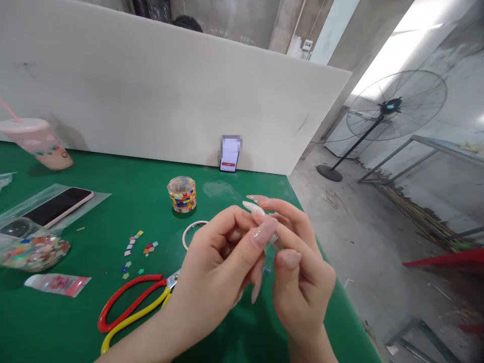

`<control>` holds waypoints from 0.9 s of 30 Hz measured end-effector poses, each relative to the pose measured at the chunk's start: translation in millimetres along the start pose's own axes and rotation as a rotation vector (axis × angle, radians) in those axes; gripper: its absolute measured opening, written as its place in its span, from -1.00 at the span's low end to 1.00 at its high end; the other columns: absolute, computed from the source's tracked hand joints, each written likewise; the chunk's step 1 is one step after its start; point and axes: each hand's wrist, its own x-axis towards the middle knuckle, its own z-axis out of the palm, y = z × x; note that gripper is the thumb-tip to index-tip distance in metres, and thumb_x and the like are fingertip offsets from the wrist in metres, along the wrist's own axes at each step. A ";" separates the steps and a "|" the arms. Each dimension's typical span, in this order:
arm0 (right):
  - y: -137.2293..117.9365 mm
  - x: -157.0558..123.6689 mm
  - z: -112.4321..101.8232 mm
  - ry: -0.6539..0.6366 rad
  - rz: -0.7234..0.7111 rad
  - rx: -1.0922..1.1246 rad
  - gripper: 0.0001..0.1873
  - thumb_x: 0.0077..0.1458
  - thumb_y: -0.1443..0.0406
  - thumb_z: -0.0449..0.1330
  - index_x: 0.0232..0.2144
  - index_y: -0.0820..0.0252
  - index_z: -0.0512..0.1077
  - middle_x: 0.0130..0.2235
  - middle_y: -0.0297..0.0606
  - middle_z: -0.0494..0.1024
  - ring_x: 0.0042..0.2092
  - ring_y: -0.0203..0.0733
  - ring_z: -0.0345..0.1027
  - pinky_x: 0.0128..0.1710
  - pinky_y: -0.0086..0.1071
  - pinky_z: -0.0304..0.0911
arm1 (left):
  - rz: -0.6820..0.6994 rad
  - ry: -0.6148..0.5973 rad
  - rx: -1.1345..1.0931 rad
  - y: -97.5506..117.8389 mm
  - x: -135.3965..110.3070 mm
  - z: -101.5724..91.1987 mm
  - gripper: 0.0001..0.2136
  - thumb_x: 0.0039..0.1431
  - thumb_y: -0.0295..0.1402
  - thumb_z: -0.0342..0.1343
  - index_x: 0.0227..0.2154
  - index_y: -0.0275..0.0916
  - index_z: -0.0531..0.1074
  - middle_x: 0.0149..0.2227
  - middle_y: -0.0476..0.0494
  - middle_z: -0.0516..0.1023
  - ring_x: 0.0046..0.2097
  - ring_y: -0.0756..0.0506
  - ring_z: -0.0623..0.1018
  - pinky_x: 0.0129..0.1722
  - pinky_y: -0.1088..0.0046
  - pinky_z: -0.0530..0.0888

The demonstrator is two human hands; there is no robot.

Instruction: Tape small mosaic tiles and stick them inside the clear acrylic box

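My left hand (223, 257) and my right hand (302, 262) meet above the green table, fingertips touching. Both are closed in a pinch round a small clear piece (274, 238), mostly hidden by the fingers, so its kind does not show. Under my left wrist lie scissors with one red and one yellow handle (130, 297). Beyond my left hand stands a small clear cup (182, 194) covered in rows of coloured square tiles. A white ring (186, 237) lies partly behind my left hand. Loose coloured tiles (149, 248) and small star pieces (141, 271) are scattered left of the hands.
A phone (229, 155) leans on the white board (170, 96). At left are a pink cup with a straw (41, 143), another phone (60, 206), a clear container of coloured pieces (38, 252) and a tube (58, 285). A fan (391, 106) stands on the floor at right.
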 end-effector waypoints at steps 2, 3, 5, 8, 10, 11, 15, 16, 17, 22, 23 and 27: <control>-1.7 -1.4 1.4 -0.011 0.073 0.111 -0.61 0.48 0.12 -0.04 0.16 -0.11 0.49 0.14 -0.32 0.49 0.21 -0.24 0.34 0.14 -0.33 0.38 | 0.011 0.008 0.029 1.5 -1.0 0.5 -0.69 0.39 -0.14 0.14 -0.42 -0.20 0.33 -0.64 0.18 0.27 -0.64 0.17 0.23 -0.66 0.78 0.18; -2.8 -2.2 2.6 -0.003 0.125 0.195 -0.60 0.47 0.10 -0.04 0.13 -0.11 0.52 0.14 -0.33 0.50 0.22 -0.24 0.34 0.15 -0.35 0.38 | 0.004 -0.004 0.047 2.1 -1.4 0.8 -0.71 0.39 -0.13 0.13 -0.39 -0.19 0.36 -0.63 0.18 0.27 -0.63 0.17 0.23 -0.66 0.78 0.18; -6.0 -3.6 6.3 0.039 0.254 0.384 -0.61 0.45 0.05 -0.02 0.02 -0.15 0.59 0.10 -0.35 0.52 0.17 -0.24 0.39 0.13 -0.36 0.41 | -0.017 -0.040 0.079 1.6 -1.9 1.9 -0.75 0.40 -0.12 0.12 -0.34 -0.17 0.41 -0.62 0.17 0.28 -0.63 0.16 0.23 -0.67 0.76 0.15; -12.9 -4.2 14.5 0.120 0.469 0.641 -0.63 0.36 -0.04 0.09 -0.17 -0.17 0.67 -0.01 -0.31 0.57 0.06 -0.17 0.50 0.07 -0.28 0.49 | 0.031 -0.044 0.118 -3.8 -0.9 4.6 -0.78 0.39 -0.15 0.13 -0.31 -0.15 0.47 -0.64 0.17 0.26 -0.67 0.15 0.18 -0.74 0.71 0.06; -17.0 -3.6 19.9 0.177 0.580 0.747 -0.65 0.31 -0.06 0.16 -0.24 -0.15 0.69 -0.04 -0.28 0.58 -0.06 -0.18 0.56 -0.07 -0.32 0.55 | 0.099 -0.008 0.167 -8.0 0.6 6.8 -0.78 0.40 -0.17 0.12 -0.33 -0.16 0.48 -0.66 0.19 0.21 -0.70 0.15 0.14 -0.76 0.68 0.03; -18.3 -3.2 21.8 0.207 0.615 0.767 -0.67 0.29 -0.05 0.18 -0.25 -0.14 0.69 -0.03 -0.27 0.58 -0.12 -0.21 0.57 -0.15 -0.37 0.56 | 0.127 0.011 0.202 -9.5 1.3 7.9 -0.77 0.41 -0.18 0.11 -0.34 -0.16 0.48 -0.66 0.19 0.21 -0.70 0.16 0.13 -0.77 0.67 0.03; -18.9 -1.9 22.8 0.273 0.641 0.738 -0.71 0.25 -0.03 0.26 -0.30 -0.09 0.70 -0.09 -0.28 0.59 -0.27 -0.34 0.54 -0.36 -0.54 0.51 | 0.198 0.066 0.387 -10.1 2.1 10.1 -0.82 0.41 -0.30 0.09 -0.34 -0.16 0.50 -0.48 0.13 0.43 -0.65 0.17 0.18 -0.73 0.66 0.09; -18.4 -1.6 21.7 0.269 0.637 0.740 -0.70 0.24 -0.03 0.26 -0.32 -0.08 0.70 -0.12 -0.29 0.59 -0.36 -0.39 0.50 -0.45 -0.58 0.46 | 0.216 0.075 0.432 -9.6 1.5 10.1 -0.84 0.41 -0.33 0.09 -0.33 -0.14 0.50 -0.44 0.13 0.46 -0.62 0.17 0.21 -0.70 0.67 0.13; -18.0 -1.1 20.3 0.263 0.634 0.745 -0.69 0.25 -0.03 0.26 -0.34 -0.07 0.70 -0.15 -0.32 0.58 -0.46 -0.46 0.43 -0.56 -0.61 0.39 | 0.235 0.078 0.471 -9.3 0.8 10.0 -0.84 0.41 -0.35 0.08 -0.31 -0.12 0.51 -0.42 0.13 0.48 -0.59 0.16 0.25 -0.66 0.69 0.19; -16.9 0.9 15.0 0.271 0.618 0.762 -0.72 0.23 -0.01 0.28 -0.37 -0.08 0.69 -0.22 -0.38 0.54 -0.52 -0.50 0.36 -0.65 -0.63 0.31 | 0.198 0.003 0.471 -10.9 -4.6 9.5 -0.79 0.48 -0.26 -0.02 -0.22 -0.03 0.51 -0.40 0.13 0.52 -0.52 0.12 0.32 -0.56 0.71 0.29; -16.9 0.4 15.0 0.265 0.617 0.757 -0.73 0.23 -0.01 0.29 -0.37 -0.09 0.69 -0.22 -0.38 0.54 -0.48 -0.47 0.39 -0.64 -0.62 0.33 | 0.175 -0.009 0.444 -11.6 -5.5 9.7 -0.80 0.48 -0.23 -0.02 -0.21 -0.03 0.50 -0.35 0.13 0.55 -0.53 0.13 0.30 -0.59 0.70 0.27; -17.0 -5.0 18.6 0.220 0.556 0.684 -0.77 0.18 -0.06 0.31 -0.26 -0.20 0.68 -0.13 -0.38 0.58 -0.50 -0.46 0.34 -0.69 -0.61 0.25 | 0.166 0.012 0.414 -11.8 -8.2 9.5 -0.81 0.48 -0.18 -0.02 -0.21 -0.06 0.45 -0.28 0.08 0.55 -0.51 0.11 0.30 -0.59 0.68 0.29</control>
